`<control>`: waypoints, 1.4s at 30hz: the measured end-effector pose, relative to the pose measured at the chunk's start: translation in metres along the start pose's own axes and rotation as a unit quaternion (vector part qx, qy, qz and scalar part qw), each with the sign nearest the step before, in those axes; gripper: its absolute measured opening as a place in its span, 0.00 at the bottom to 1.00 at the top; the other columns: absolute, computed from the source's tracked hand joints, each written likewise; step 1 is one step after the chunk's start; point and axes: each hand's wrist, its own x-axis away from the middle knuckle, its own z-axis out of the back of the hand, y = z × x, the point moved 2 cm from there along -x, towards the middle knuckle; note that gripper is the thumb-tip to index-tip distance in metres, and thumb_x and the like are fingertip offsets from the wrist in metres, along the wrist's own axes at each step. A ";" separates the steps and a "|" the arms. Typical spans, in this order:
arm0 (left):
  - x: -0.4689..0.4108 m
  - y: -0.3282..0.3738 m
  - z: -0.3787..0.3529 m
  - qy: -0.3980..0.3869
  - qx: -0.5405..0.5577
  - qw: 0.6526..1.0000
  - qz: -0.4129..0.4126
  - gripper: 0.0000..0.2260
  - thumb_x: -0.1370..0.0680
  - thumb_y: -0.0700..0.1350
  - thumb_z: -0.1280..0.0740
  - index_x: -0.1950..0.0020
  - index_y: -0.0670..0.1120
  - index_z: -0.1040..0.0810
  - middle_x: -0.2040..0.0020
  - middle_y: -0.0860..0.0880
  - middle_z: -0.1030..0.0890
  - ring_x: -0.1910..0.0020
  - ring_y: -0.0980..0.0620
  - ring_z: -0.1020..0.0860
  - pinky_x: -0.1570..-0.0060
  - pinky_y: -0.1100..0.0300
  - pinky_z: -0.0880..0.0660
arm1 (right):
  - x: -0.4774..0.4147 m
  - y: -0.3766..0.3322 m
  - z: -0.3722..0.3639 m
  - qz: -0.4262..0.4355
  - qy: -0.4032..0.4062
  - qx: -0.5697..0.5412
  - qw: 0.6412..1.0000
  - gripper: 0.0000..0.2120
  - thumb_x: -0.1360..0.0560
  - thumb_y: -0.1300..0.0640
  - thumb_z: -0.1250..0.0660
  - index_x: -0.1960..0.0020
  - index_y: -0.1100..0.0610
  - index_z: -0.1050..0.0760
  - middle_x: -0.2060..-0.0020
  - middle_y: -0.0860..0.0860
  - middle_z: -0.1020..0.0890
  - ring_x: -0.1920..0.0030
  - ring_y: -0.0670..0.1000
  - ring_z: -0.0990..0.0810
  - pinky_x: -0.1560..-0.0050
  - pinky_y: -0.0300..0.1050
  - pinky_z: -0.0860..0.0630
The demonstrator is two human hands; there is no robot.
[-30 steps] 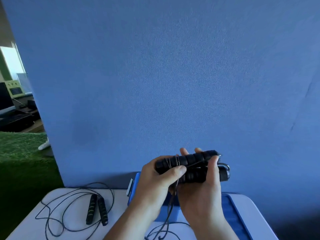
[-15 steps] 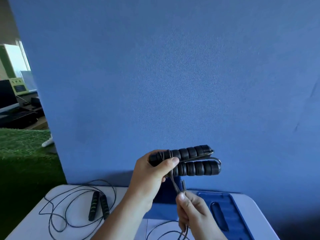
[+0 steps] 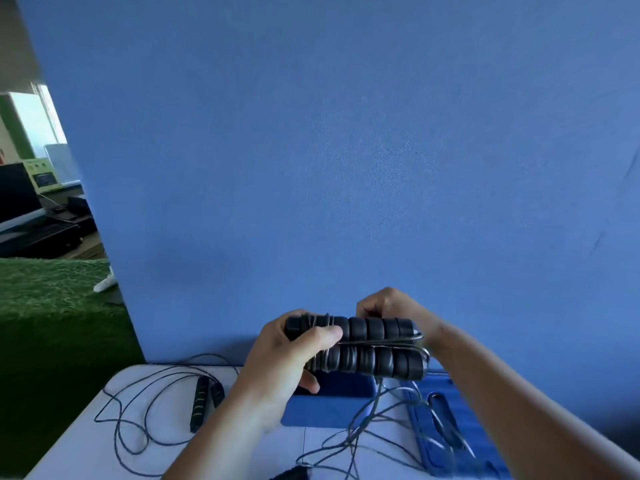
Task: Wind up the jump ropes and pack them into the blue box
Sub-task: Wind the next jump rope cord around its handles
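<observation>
White tabletop (image 3: 79, 452) fills the lower left of the frame. At the bottom edge, near the centre, a dark thing (image 3: 291, 474) pokes in, cut off too much to tell what it is. Grey cord (image 3: 360, 431) lies in loose tangled loops across the lower middle. Some loops lie over the blue lid (image 3: 457, 400), which rests flat at the lower right.

Left of these, the second rope (image 3: 202, 401) lies unwound on the tabletop. Its two black handles with green marks lie side by side, and its thin cord sprawls in wide loops around them.

The blue box (image 3: 325, 403) stands at the lower centre, between the second rope and the lid. One strand of the cord rises past its right end to the raised handles.

Above the box, clear of the tabletop, the left hand (image 3: 294, 355) grips the two black ribbed foam handles (image 3: 374, 346), held together one above the other and lying crosswise. Its thumb presses across the front, over a few turns of cord wound round their left end.

The right hand (image 3: 391, 306) sits behind the upper handle with its fingers curled. What they hold is hidden and blurred, so I cannot tell.

A blue backdrop (image 3: 346, 133) fills most of the frame behind. At the far left are green turf (image 3: 52, 306) and a cluttered desk (image 3: 34, 223).
</observation>
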 end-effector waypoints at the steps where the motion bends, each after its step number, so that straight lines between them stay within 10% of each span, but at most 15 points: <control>1: 0.001 0.000 0.002 -0.003 -0.005 1.000 0.000 0.09 0.32 0.49 0.28 0.61 0.45 0.22 0.64 0.48 0.24 0.64 0.52 0.24 0.74 0.58 0.31 | -0.002 -0.011 0.003 0.008 -0.002 0.036 0.999 0.12 0.30 0.66 0.31 0.69 0.55 0.27 0.73 0.45 0.29 0.69 0.44 0.33 0.67 0.41 0.36; 9: 0.001 -0.017 0.017 0.000 -0.077 0.997 0.022 0.19 0.33 0.51 0.27 0.57 0.36 0.26 0.67 0.45 0.28 0.69 0.46 0.29 0.74 0.58 0.34 | -0.007 -0.048 0.003 -0.013 -0.107 0.083 0.991 0.15 0.26 0.51 0.24 0.68 0.54 0.24 0.75 0.50 0.35 0.73 0.49 0.38 0.72 0.39 0.39; 17: -0.004 -0.037 0.020 0.060 -0.134 0.989 0.029 0.18 0.28 0.54 0.24 0.55 0.41 0.24 0.68 0.45 0.25 0.71 0.47 0.26 0.73 0.56 0.29 | 0.007 -0.058 -0.022 -0.087 -0.048 0.027 0.995 0.13 0.24 0.64 0.40 0.64 0.64 0.22 0.72 0.58 0.23 0.73 0.55 0.25 0.72 0.42 0.28; 24: -0.007 -0.031 0.010 0.130 0.004 0.988 0.079 0.12 0.21 0.51 0.29 0.56 0.43 0.19 0.68 0.47 0.22 0.70 0.51 0.26 0.74 0.62 0.28 | 0.039 -0.049 -0.057 -0.056 0.094 -0.180 0.977 0.01 0.26 0.67 0.32 0.56 0.65 0.22 0.66 0.61 0.15 0.67 0.57 0.18 0.58 0.57 0.17; 37: -0.001 -0.010 -0.019 0.173 0.201 0.958 0.113 0.12 0.23 0.50 0.27 0.52 0.41 0.20 0.67 0.46 0.19 0.74 0.50 0.23 0.75 0.62 0.27 | 0.080 -0.028 -0.100 0.011 0.193 -0.201 0.960 0.15 0.18 0.54 0.36 0.62 0.59 0.23 0.75 0.52 0.22 0.73 0.50 0.25 0.67 0.49 0.24; 42: 0.004 -0.011 -0.015 0.106 0.237 0.958 0.118 0.12 0.24 0.50 0.29 0.44 0.46 0.18 0.59 0.45 0.16 0.68 0.52 0.20 0.69 0.60 0.22 | 0.078 -0.018 -0.085 0.082 0.204 -0.217 0.951 0.08 0.19 0.52 0.35 0.42 0.52 0.21 0.69 0.45 0.24 0.70 0.45 0.29 0.69 0.48 0.24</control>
